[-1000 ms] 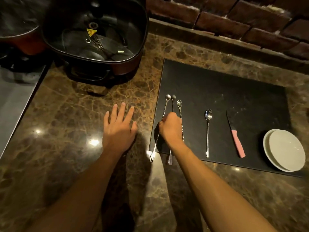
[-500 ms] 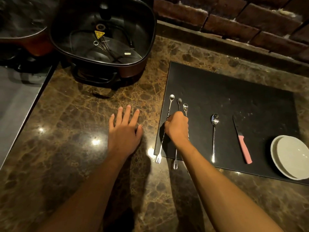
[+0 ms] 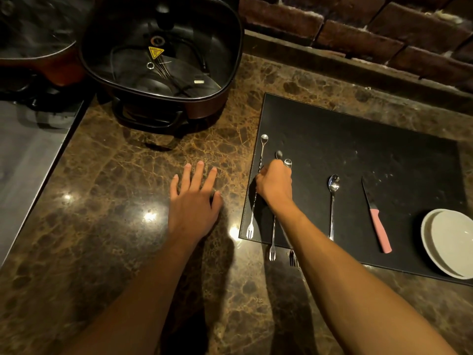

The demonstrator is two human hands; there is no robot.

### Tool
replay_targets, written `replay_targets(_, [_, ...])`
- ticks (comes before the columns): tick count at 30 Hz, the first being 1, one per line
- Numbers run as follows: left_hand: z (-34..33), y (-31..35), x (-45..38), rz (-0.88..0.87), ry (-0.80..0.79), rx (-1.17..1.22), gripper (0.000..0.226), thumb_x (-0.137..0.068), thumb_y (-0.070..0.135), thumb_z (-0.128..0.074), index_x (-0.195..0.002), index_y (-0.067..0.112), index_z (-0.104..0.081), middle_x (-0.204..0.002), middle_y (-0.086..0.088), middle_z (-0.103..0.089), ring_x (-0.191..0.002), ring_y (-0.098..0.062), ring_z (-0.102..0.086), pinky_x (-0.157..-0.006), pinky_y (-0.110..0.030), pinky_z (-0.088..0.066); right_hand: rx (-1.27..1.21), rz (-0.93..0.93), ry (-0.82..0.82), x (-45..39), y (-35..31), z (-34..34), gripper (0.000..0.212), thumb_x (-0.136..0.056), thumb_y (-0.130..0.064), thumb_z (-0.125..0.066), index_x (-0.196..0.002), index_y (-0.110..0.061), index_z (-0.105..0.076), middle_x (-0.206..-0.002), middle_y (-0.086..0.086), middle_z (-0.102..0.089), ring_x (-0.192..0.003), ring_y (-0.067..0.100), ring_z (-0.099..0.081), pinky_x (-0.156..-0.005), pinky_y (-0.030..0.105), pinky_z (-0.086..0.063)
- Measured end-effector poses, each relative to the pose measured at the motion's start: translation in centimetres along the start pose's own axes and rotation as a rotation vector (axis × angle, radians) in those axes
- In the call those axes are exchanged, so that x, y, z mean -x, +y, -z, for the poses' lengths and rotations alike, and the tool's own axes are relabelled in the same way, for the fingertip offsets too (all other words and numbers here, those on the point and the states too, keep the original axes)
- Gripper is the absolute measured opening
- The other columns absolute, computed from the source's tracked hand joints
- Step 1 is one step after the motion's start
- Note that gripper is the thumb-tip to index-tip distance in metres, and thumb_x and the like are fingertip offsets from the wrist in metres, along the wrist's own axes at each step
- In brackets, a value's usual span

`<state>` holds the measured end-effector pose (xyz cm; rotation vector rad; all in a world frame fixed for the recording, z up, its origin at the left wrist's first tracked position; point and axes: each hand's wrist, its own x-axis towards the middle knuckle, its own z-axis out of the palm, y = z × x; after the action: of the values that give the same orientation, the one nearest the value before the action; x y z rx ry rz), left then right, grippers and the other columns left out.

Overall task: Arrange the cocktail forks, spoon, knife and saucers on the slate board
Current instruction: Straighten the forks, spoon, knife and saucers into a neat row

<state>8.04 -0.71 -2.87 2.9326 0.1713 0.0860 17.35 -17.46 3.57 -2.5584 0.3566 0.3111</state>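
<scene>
A black slate board (image 3: 358, 149) lies on the marble counter. Three long cocktail forks lie along its left edge, tines toward me. My right hand (image 3: 275, 187) is closed over the middle fork (image 3: 273, 237) and the right fork (image 3: 291, 257); their tines stick out past the board's near edge. The left fork (image 3: 256, 185) lies beside my knuckles. To the right lie a spoon (image 3: 332, 201) and a pink-handled knife (image 3: 376, 219). Stacked white saucers (image 3: 450, 242) sit at the board's right corner. My left hand (image 3: 192, 203) rests flat on the counter, fingers spread.
A black electric pot (image 3: 163, 60) with a glass lid stands at the back left, with a second pan (image 3: 38, 39) further left. A grey hob surface (image 3: 28, 155) borders the counter on the left. A brick wall (image 3: 371, 29) runs behind the board.
My right hand has shifted slightly up the fork handles and the forks have splayed a little apart. The camera moved closer. My left hand stays flat.
</scene>
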Motion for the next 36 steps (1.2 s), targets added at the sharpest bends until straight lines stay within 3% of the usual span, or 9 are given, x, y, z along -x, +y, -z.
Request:
replay_targets(3, [0.09,0.01,0.00,0.001,-0.008,0.002,0.061,-0.102,0.046,-0.032,-0.160,0.028,-0.037,-0.169,-0.008,-0.036,-0.157,-0.033,-0.032,-0.123,-0.059,-0.030,0.009,0.014,-0.017,-0.24,-0.15,0.10,0.015,-0.087,-0.006,-0.055,-0.083,0.000,-0.068,-0.069,0.005,-0.047,-0.072,0.033,-0.057,-0.062,0.036,-0.046])
replay_targets(7, [0.13,0.04,0.10,0.001,-0.011,0.010,0.061,-0.102,0.046,-0.033,-0.160,0.028,-0.038,-0.169,-0.008,-0.036,-0.157,-0.033,-0.032,-0.124,-0.059,-0.029,0.012,0.021,-0.032,-0.42,-0.23,0.17,0.015,-0.089,-0.007,-0.055,-0.087,0.000,-0.068,-0.085,0.017,-0.060,-0.080,0.037,-0.063,-0.069,0.044,-0.055])
replay_targets(12, [0.26,0.13,0.13,0.002,-0.007,0.020,0.060,-0.102,0.046,-0.033,-0.159,0.028,-0.039,-0.169,-0.008,-0.037,-0.158,-0.033,-0.031,-0.123,-0.059,-0.029,-0.007,0.021,-0.034,-0.34,-0.17,0.20,0.011,-0.091,-0.008,-0.058,-0.082,-0.003,-0.061,-0.067,0.000,-0.040,-0.071,0.032,-0.061,-0.063,0.037,-0.049])
replay_targets(15, [0.25,0.12,0.10,0.004,-0.002,0.018,0.060,-0.102,0.046,-0.033,-0.159,0.028,-0.039,-0.169,-0.008,-0.037,-0.157,-0.033,-0.031,-0.124,-0.059,-0.029,-0.006,0.018,-0.032,-0.28,-0.29,0.26,0.016,-0.091,-0.008,-0.058,-0.076,-0.006,-0.056,-0.065,0.000,-0.039,-0.068,0.030,-0.059,-0.061,0.036,-0.046])
replay_targets(17, [0.18,0.10,0.09,0.004,0.002,0.018,0.060,-0.102,0.046,-0.034,-0.159,0.027,-0.039,-0.169,-0.008,-0.037,-0.157,-0.033,-0.032,-0.123,-0.059,-0.029,-0.006,0.010,-0.043,-0.39,-0.35,0.26,0.013,-0.091,-0.008,-0.057,-0.080,-0.001,-0.061,-0.066,0.002,-0.041,-0.071,0.033,-0.061,-0.063,0.039,-0.050])
replay_targets(20, [0.06,0.10,0.08,0.002,0.003,0.016,0.059,-0.102,0.046,-0.034,-0.159,0.028,-0.038,-0.168,-0.008,-0.037,-0.157,-0.033,-0.032,-0.123,-0.059,-0.030,0.027,0.002,-0.045,-0.55,-0.32,0.17,0.008,-0.089,-0.006,-0.059,-0.087,0.000,-0.065,-0.067,0.000,-0.035,-0.065,0.030,-0.053,-0.063,0.037,-0.045])
replay_targets(27, [0.01,0.03,0.08,0.003,0.009,0.014,0.059,-0.102,0.046,-0.035,-0.158,0.028,-0.039,-0.168,-0.008,-0.038,-0.157,-0.032,-0.031,-0.123,-0.059,-0.030,0.015,-0.005,-0.035,-0.41,-0.08,-0.09,0.009,-0.089,-0.007,-0.059,-0.087,0.000,-0.065,-0.069,0.000,-0.035,-0.078,0.038,-0.062,-0.069,0.046,-0.055])
replay_targets(36, [0.16,0.09,0.12,0.007,0.005,0.023,0.060,-0.103,0.046,-0.034,-0.159,0.027,-0.039,-0.169,-0.008,-0.036,-0.158,-0.033,-0.031,-0.124,-0.059,-0.028,0.015,0.022,-0.035,-0.41,0.06,0.08,0.011,-0.090,-0.009,-0.059,-0.093,-0.001,-0.065,-0.070,-0.002,-0.032,-0.084,0.038,-0.060,-0.071,0.043,-0.052])
